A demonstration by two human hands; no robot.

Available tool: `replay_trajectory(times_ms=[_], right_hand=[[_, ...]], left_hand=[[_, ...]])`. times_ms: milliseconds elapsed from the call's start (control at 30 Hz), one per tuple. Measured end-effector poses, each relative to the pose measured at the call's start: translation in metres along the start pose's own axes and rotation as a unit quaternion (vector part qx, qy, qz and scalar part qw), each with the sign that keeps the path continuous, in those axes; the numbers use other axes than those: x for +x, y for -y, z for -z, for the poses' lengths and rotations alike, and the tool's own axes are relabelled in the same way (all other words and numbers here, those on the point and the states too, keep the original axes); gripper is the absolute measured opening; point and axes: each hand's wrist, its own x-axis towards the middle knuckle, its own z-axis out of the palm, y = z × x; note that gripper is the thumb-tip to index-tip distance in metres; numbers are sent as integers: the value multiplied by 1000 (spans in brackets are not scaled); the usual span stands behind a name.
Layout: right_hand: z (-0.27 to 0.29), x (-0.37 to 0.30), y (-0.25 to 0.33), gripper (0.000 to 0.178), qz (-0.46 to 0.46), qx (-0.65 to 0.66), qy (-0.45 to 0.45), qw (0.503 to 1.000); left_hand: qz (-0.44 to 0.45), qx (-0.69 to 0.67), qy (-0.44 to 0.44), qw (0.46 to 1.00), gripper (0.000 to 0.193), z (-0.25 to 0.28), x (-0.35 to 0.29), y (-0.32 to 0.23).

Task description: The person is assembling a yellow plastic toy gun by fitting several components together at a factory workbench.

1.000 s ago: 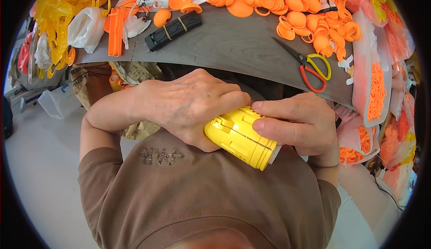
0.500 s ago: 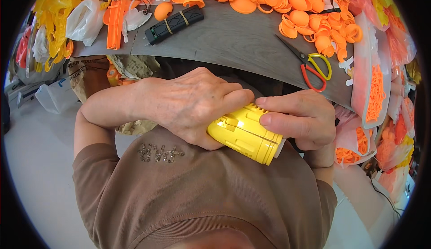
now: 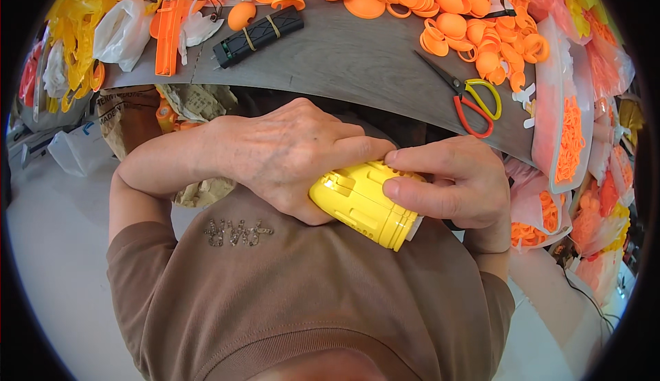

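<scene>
Close to my chest I hold a yellow plastic cylindrical housing [image 3: 364, 206], tilted, with a pale ring showing at its lower right end. My left hand [image 3: 295, 158] wraps over its upper left end, the fingers curled around it and partly hidden. From the right, my right hand [image 3: 450, 182] pinches the top of the housing, with thumb and forefinger on its ridged upper side. The far side of the housing is covered by my hands.
On the grey table lie scissors [image 3: 467, 96] with red and yellow handles, a black case [image 3: 258, 37] bound with rubber bands, and an orange trough [image 3: 166, 41]. Piled orange cups [image 3: 450, 24] line the back. A clear bin [image 3: 567, 140] of orange rings stands right, an open paper sack [image 3: 127, 123] left.
Both hands and the housing have shifted slightly left in the view, along with the background. Between thumb and housing the right hand's grip has moved a little; both hands still hold it.
</scene>
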Motion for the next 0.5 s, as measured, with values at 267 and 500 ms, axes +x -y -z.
replay_trajectory(times_ms=[267,500], right_hand=[[0,-4,24,61,-77,-81,-333,936],[-15,20,22,25,-139,-205,-294,923]], left_hand=[[47,104,-96,989,75,15,6,-13],[86,271,-187,940,81,24,22,-7]])
